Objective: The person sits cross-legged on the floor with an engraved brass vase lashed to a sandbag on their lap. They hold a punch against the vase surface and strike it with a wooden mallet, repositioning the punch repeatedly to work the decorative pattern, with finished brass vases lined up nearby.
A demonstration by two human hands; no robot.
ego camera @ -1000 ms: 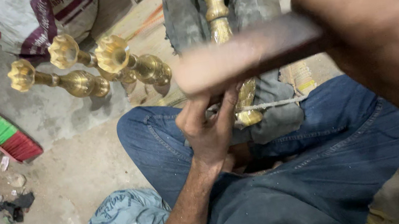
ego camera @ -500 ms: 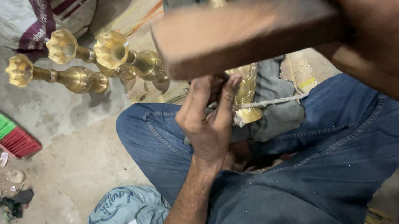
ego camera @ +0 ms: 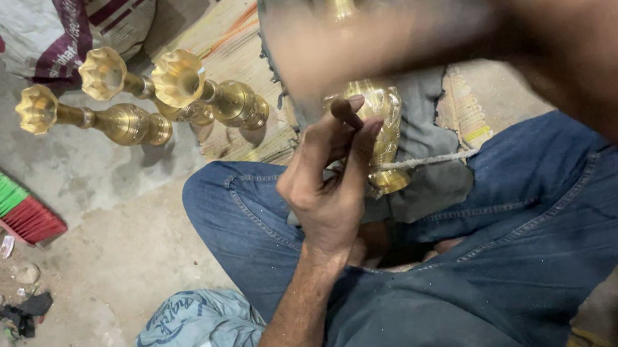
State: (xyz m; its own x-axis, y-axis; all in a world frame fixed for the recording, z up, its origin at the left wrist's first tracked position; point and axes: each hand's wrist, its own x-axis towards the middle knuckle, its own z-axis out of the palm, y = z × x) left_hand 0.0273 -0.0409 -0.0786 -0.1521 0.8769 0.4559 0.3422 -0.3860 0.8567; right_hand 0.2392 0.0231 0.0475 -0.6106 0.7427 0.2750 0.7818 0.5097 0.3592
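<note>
1. Left hand (ego camera: pixel 331 186) pinches a thin dark metal punch (ego camera: pixel 346 113), tip against the engraved brass vase (ego camera: pixel 381 134).
2. Vase lies on grey cloth (ego camera: pixel 424 124) across the lap.
3. Right hand (ego camera: pixel 590 33), above the vase, closes around a blurred wooden mallet (ego camera: pixel 371 42).

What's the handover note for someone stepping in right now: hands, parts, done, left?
Left hand: pinches a small dark punch, its tip set against the brass piece lying on grey cloth over the lap.
Right hand: raised close to the camera, grip shut on a wooden mallet, blurred in motion.
Three brass stands lie on the floor to the left, beside a brush.
Done: cannot tell how much is worked.
Left: probably more strikes along the brass piece.
</note>
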